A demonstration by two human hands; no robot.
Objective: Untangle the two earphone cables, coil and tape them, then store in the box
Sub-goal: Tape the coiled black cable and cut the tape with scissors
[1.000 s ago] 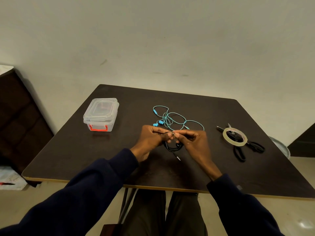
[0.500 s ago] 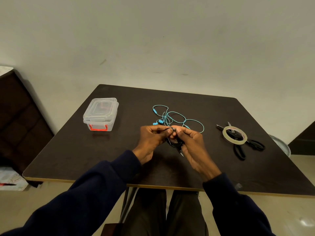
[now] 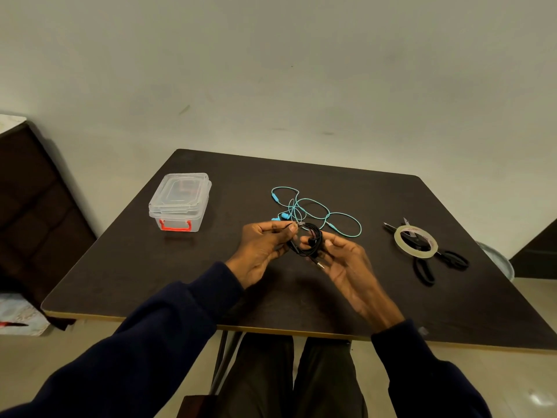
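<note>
A black earphone cable (image 3: 310, 241) is wound into a small coil and held above the middle of the dark table (image 3: 211, 267). My left hand (image 3: 262, 248) pinches the coil's upper left side. My right hand (image 3: 346, 263) holds its right side with thumb and fingers; the metal plug hangs below the coil. A turquoise earphone cable (image 3: 313, 211) lies loose in loops on the table just behind my hands. A roll of clear tape (image 3: 416, 241) rests on black scissors (image 3: 425, 267) to the right. A clear plastic box (image 3: 180, 202) with a shut lid and red latch stands at the left.
A dark cabinet (image 3: 33, 212) stands to the left of the table. My legs show under the table's near edge. A pale round object (image 3: 497, 260) sits on the floor past the table's right edge.
Both hands have turned the black coil; my right hand has rotated palm-up and opened out somewhat, and the coil now shows more clearly between the hands.
</note>
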